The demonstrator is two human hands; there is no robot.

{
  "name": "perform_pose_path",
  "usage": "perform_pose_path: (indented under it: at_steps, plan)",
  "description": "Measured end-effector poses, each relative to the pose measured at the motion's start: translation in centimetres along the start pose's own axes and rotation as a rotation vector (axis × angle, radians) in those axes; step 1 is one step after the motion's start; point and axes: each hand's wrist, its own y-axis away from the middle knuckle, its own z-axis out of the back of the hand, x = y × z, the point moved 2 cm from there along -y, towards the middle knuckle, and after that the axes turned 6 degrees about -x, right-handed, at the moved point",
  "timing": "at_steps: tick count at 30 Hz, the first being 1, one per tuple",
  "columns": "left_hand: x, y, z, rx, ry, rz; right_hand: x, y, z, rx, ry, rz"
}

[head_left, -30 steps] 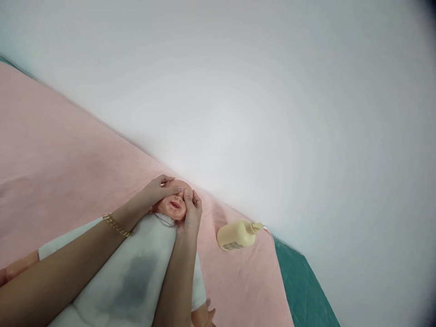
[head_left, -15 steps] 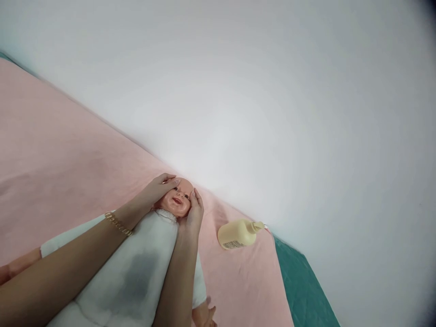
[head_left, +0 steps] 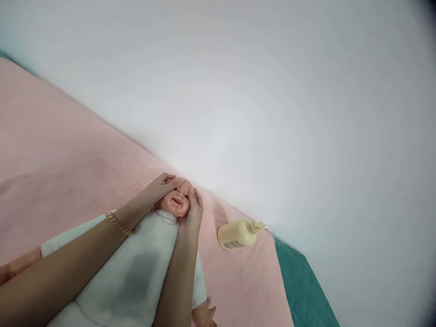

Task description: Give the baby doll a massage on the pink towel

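Note:
A baby doll (head_left: 176, 209) in a white cloth suit lies on its back, its head close to the wall. My left hand (head_left: 160, 187) cups one side of its head, with the thumb laid across the forehead above an eye. On the other side, my right hand (head_left: 195, 208) is curved round the head, its thumb near the temple. Both hands touch the head, and part of their fingers is hidden behind it. A gold bracelet (head_left: 118, 223) circles my left wrist. My forearms cover parts of the doll's body and sleeves.
A pale yellow pump bottle (head_left: 236, 234) stands on the pink sheet (head_left: 61, 150), to the right of the doll. Green quilted fabric (head_left: 303, 281) shows past the sheet at the right. The white wall (head_left: 238, 113) runs along the far edge.
My thumbs have slid slightly over the doll's forehead, the left one a little toward the middle. The doll and the bottle stay in place.

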Motion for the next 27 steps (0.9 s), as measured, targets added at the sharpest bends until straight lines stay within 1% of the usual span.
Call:
perform_pose_path:
  at_steps: [4, 9, 13, 17, 22, 27]
  plan:
    - [-0.1, 0.1, 0.4, 0.017, -0.12, 0.019, 0.1, -0.1, 0.4, -0.04, 0.065, 0.022]
    - [-0.5, 0.3, 0.4, -0.003, -0.17, 0.021, 0.0, -0.3, 0.6, -0.039, 0.083, 0.018]
    - [-0.4, 0.2, 0.4, 0.002, -0.153, 0.006, -0.1, -0.6, 0.6, -0.066, 0.097, 0.018]
    - [0.1, -0.1, 0.2, -0.02, -0.125, -0.02, -0.1, -0.8, 0.4, -0.061, 0.058, 0.0]
    - [0.3, -0.3, -0.1, -0.002, 0.018, -0.022, 0.2, -0.7, 0.2, -0.083, -0.044, -0.057]
    - [0.5, -0.6, 0.0, -0.013, 0.037, -0.006, 0.3, -0.7, 0.2, -0.106, -0.08, -0.117]
